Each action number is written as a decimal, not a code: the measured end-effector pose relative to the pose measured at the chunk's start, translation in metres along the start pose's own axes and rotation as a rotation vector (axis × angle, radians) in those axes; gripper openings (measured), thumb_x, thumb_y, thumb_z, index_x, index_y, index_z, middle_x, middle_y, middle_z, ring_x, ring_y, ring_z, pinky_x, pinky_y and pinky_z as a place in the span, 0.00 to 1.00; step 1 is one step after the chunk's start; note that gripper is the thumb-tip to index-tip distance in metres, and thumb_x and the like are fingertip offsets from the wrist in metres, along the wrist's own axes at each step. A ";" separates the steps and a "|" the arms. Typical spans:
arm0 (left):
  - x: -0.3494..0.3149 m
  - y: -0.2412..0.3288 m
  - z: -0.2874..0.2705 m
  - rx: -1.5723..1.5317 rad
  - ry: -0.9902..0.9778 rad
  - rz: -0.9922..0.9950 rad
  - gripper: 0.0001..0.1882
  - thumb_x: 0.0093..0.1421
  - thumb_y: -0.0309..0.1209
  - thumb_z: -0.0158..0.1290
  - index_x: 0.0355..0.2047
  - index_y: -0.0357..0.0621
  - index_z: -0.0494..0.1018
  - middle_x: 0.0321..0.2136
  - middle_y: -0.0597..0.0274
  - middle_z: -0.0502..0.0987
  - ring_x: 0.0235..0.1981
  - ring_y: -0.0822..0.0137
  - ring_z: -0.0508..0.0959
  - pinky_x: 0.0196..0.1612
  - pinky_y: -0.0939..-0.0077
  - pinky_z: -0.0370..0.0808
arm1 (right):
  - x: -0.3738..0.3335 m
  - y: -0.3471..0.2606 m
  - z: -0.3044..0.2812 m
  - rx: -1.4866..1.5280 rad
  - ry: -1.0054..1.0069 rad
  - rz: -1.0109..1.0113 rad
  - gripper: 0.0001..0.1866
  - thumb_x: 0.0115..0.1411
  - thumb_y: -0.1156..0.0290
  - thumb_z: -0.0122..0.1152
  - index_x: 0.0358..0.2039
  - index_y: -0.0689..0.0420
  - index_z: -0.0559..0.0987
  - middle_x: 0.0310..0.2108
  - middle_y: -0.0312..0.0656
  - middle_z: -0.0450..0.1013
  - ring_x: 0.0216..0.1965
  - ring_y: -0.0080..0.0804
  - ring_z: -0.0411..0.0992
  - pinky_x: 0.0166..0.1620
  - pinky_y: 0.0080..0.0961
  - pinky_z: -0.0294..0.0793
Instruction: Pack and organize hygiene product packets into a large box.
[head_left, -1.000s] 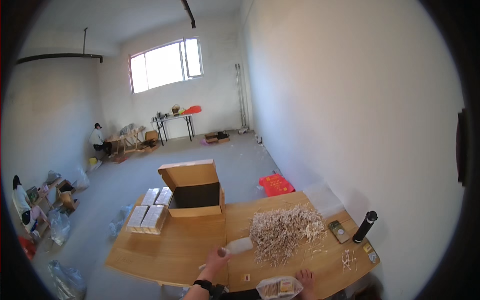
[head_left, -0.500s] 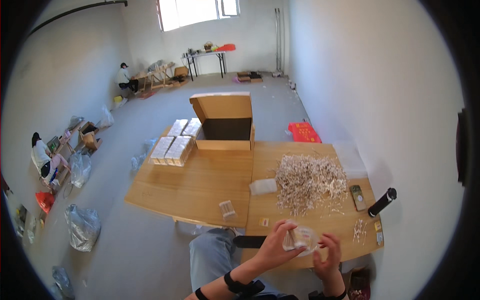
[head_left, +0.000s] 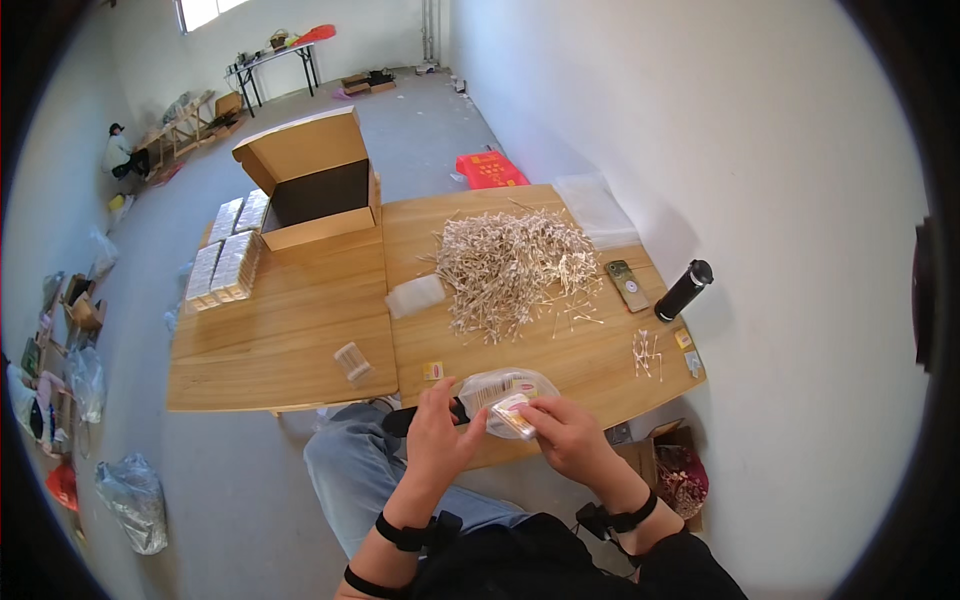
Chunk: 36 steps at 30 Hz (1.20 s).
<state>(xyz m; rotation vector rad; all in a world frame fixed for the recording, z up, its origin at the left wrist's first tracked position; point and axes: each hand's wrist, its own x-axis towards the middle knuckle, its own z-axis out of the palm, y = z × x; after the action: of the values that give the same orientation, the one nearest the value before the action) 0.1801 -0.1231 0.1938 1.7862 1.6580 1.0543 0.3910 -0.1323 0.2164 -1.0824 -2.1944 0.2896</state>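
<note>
My right hand (head_left: pixel 572 436) pinches a small clear packet of cotton swabs (head_left: pixel 513 416) with a yellow and pink label, between thumb and fingers. A clear plastic bag (head_left: pixel 538 382) spreads around and behind the packet; whether the packet is inside it I cannot tell. At the bag's left edge is my left hand (head_left: pixel 438 432), thumb and fingers apart, with no firm grip showing. A large heap of loose cotton swabs (head_left: pixel 515 265) lies just beyond my hands. A small yellow card (head_left: pixel 433 371) and another swab bundle (head_left: pixel 352 362) lie to the left on the wooden table (head_left: pixel 300 340).
An open cardboard box (head_left: pixel 318 228) stands at the far left beside stacked swab packs (head_left: pixel 235 265). On the right are a phone (head_left: pixel 627 286), a black bottle (head_left: pixel 684 291) and some loose swabs (head_left: pixel 647 354). A carton (head_left: pixel 675 465) sits below the table's right edge. One person (head_left: pixel 122 152) sits far left.
The packet, held by my left hand before, is now gripped by my right. My left hand has loosened and drawn back left. The view has swung right and down.
</note>
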 end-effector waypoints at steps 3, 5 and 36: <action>-0.005 -0.028 0.022 -0.213 -0.068 -0.125 0.26 0.53 0.28 0.58 0.51 0.36 0.64 0.23 0.59 0.74 0.21 0.69 0.75 0.26 0.75 0.72 | 0.015 -0.001 0.018 -0.077 -0.044 -0.047 0.20 0.49 0.81 0.59 0.45 0.60 0.76 0.39 0.48 0.72 0.40 0.47 0.73 0.42 0.36 0.74; -0.007 -0.027 0.029 -0.288 -0.036 -0.133 0.25 0.54 0.28 0.57 0.51 0.36 0.64 0.20 0.58 0.72 0.20 0.65 0.75 0.26 0.71 0.72 | 0.023 -0.001 0.027 -0.128 -0.067 -0.029 0.19 0.49 0.80 0.58 0.45 0.61 0.76 0.37 0.47 0.71 0.38 0.47 0.72 0.41 0.36 0.73; 0.025 -0.035 0.003 -0.491 -0.226 -0.119 0.19 0.61 0.24 0.51 0.52 0.39 0.62 0.24 0.63 0.73 0.24 0.75 0.72 0.28 0.80 0.70 | 0.072 0.041 0.061 0.093 -0.648 0.068 0.13 0.52 0.60 0.62 0.33 0.55 0.77 0.35 0.46 0.73 0.40 0.48 0.72 0.42 0.39 0.72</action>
<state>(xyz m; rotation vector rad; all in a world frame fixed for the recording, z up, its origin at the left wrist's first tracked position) 0.1603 -0.0928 0.1698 1.4081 1.2226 1.0503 0.3453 -0.0450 0.1850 -1.1169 -2.6655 0.8654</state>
